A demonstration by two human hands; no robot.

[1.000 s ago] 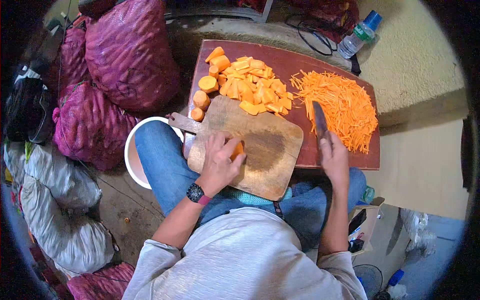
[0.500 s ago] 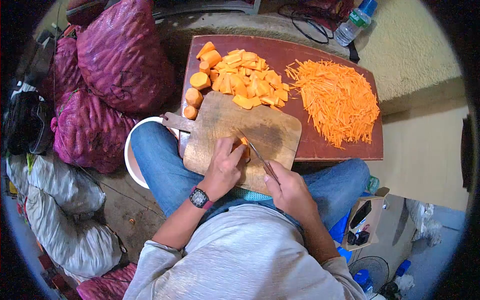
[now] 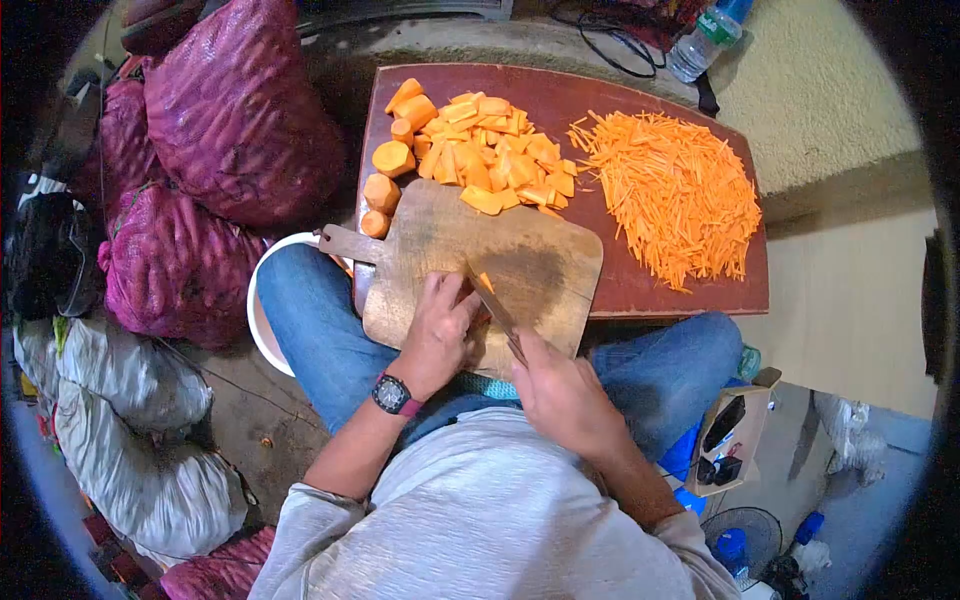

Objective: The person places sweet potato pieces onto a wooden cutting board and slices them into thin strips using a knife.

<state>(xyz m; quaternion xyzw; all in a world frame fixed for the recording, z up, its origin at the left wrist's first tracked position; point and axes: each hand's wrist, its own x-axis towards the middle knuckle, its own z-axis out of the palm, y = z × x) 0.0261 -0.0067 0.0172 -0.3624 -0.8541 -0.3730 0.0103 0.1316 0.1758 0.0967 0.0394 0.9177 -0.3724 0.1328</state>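
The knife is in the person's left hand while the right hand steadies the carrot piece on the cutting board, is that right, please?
Not quite: the head view shows the knife in the right hand, while the left hand steadies the carrot piece on the cutting board.

The right hand (image 3: 565, 392) has swung the knife (image 3: 492, 310) from the shreds to the carrot piece (image 3: 487, 283).
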